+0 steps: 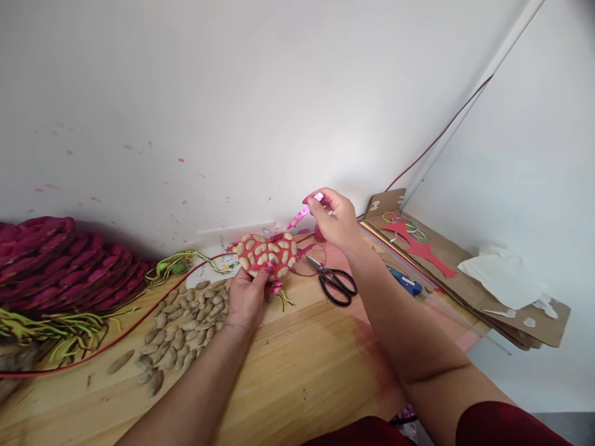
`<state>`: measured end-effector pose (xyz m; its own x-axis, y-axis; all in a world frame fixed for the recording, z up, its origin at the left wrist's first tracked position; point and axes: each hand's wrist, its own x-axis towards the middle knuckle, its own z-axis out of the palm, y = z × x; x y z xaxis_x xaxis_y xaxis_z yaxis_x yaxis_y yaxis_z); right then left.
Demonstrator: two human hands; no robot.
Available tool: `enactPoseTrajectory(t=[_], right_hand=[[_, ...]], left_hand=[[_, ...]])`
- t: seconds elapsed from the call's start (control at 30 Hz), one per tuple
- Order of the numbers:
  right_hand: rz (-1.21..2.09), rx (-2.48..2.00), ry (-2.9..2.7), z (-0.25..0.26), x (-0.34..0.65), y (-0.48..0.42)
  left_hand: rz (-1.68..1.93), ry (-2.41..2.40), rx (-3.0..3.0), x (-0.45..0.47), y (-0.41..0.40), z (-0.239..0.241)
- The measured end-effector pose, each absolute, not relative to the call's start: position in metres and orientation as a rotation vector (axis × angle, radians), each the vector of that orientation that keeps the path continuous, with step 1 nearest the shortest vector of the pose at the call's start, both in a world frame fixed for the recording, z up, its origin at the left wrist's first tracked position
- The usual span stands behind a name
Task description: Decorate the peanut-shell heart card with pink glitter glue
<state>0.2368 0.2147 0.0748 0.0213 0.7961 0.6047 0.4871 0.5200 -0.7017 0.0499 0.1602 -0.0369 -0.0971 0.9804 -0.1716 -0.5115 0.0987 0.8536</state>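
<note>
A red heart-shaped piece, its face studded with pale peanut shells, is held up just above the far middle of the tabletop. It is pinched at its near lower edge by the left hand, the thumb laid on the front and the fingers hidden behind. A thin pink tube is gripped in the closed fingers of the right hand, just right of the piece and a little above it, with its tip pointed down toward the heart's upper right edge; whether the tip touches cannot be told.

The piece is judged light and fairly stiff, like a flat card or felt backing, but its shell-covered face looks brittle and bumpy. Shells could be crushed or knocked loose by pressure from the front, so hold is best taken at the bare rim or from the back, as is done now. Yellow threads hang from its lower point and would give no firm grip.

A heap of loose peanuts lies on the tabletop to the left of the left hand. Black-handled scissors lie just right of the piece, under the right forearm. A stack of magenta woven pieces and yellow-green cords are seen at the far left, and cardboard sheets with a white crumpled paper at the right.
</note>
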Motion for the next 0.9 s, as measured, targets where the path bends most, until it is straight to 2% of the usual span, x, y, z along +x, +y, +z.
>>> enactPoseTrajectory(t=[0.47,0.9], right_hand=[[0.018,-1.165,-1.909,0.067,0.221,0.207],[0.041,-1.186,-1.876,0.062,0.222,0.21]], left_hand=[[1.416,0.981,0.672,0.05,0.161,-0.037],[1.417,0.976,0.669,0.05,0.161,-0.038]])
